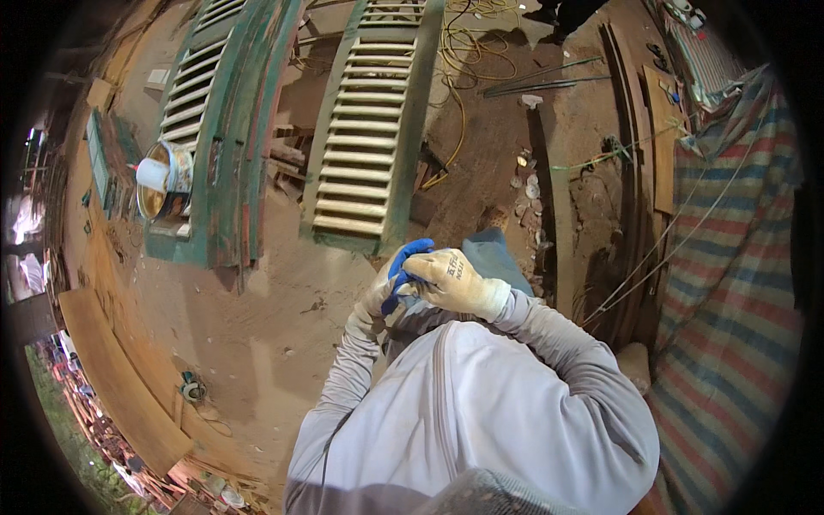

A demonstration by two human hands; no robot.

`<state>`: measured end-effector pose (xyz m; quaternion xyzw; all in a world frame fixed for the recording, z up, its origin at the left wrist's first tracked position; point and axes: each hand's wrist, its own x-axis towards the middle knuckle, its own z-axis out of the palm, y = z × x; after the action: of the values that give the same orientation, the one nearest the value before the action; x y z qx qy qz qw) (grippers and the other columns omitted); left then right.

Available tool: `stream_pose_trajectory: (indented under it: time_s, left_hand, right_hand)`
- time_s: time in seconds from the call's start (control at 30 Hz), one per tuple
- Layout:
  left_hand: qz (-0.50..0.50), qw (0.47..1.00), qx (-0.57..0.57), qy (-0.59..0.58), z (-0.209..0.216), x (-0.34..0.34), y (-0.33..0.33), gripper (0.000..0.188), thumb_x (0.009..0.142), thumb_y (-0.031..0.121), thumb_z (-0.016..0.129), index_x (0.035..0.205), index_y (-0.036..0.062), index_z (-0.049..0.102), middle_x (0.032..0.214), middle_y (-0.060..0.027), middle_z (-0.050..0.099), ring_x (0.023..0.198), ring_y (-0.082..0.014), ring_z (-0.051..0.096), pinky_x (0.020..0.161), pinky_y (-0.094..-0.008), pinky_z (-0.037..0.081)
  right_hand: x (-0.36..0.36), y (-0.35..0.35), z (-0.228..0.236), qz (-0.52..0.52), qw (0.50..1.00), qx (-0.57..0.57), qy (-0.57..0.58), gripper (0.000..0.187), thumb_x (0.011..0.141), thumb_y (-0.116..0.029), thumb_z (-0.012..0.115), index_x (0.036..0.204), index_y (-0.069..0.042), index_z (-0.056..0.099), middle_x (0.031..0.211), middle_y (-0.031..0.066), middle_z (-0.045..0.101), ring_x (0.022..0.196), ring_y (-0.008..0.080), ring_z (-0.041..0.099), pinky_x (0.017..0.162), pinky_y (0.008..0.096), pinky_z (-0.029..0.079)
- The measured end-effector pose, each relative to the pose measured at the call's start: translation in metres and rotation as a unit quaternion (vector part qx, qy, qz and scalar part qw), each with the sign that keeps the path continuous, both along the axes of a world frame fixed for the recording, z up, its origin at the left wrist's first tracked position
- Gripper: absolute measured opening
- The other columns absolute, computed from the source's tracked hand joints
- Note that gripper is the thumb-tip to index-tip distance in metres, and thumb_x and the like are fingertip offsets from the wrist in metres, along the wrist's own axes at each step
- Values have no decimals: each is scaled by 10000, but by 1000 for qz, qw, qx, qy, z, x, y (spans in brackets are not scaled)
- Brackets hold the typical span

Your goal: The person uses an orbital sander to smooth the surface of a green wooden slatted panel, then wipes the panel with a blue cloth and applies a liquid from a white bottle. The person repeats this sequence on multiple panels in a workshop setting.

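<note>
Both hands meet in front of my torso, wearing cream work gloves with blue palms and fingers. My left hand has its blue fingers curled toward my right hand, which is closed, its back facing up. The fingertips overlap, and whatever lies between them is hidden. Just beyond my hands stands the lower end of a slatted shutter with a green frame and pale slats. To the left is a second green louvered shutter. A paint bucket with a white cylinder at its mouth rests on it.
A long curved-looking board lies at the left, near a small green power tool. Yellow cable loops across the dirt floor beyond the shutters. Striped tarpaulin hangs at the right beside long planks. Another person's legs show at the far edge.
</note>
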<state>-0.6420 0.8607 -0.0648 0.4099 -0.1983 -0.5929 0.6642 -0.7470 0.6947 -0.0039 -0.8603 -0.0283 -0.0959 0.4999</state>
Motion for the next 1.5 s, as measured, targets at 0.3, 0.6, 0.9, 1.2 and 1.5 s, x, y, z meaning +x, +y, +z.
stream_pose_trajectory:
  time_s: [0.3, 0.6, 0.9, 1.2, 1.5]
  left_hand:
    - [68, 993, 58, -71, -11, -57, -232, 677, 970, 416, 720, 1454, -6, 504, 1359, -106, 611, 1254, -194, 589, 1096, -347, 461]
    - [139, 780, 24, -610, 17, -71, -409, 139, 902, 197, 721, 1009, 113, 751, 1009, -97, 739, 959, -333, 697, 858, -447, 544]
    - [116, 681, 179, -700, -29, 40, -458, 244, 954, 310, 656, 1059, 96, 708, 1010, -120, 716, 981, -347, 675, 873, -473, 534]
    - [5, 631, 367, -683, -75, 151, -526, 752, 961, 545, 563, 1518, 47, 483, 1605, -195, 406, 1531, -388, 281, 1214, -615, 226]
    - [109, 539, 547, -631, -95, 232, -473, 845, 930, 573, 610, 1554, 32, 432, 1667, -184, 294, 1557, -372, 245, 1185, -761, 111]
  right_hand:
    - [-65, -204, -9, -160, 948, 244, 127, 240, 959, -222, 736, 941, 14, 705, 715, 42, 623, 632, 140, 575, 594, 333, 473]
    - [-107, -353, -16, -303, 905, 251, 165, 312, 1011, -212, 700, 776, -19, 628, 627, -30, 551, 558, 36, 475, 503, 245, 387]
    - [-58, -428, -13, -442, 795, 397, 125, 285, 1086, -218, 576, 870, -36, 616, 681, 26, 619, 527, 76, 541, 481, 251, 409]
    - [8, -582, -55, -437, 821, 270, 247, 331, 1091, -307, 567, 1097, 7, 674, 780, 68, 674, 657, 132, 627, 609, 281, 511]
    - [214, -682, -9, -122, 919, -66, 368, 265, 1076, -187, 555, 1186, 33, 653, 964, 145, 726, 842, 194, 681, 795, 324, 530]
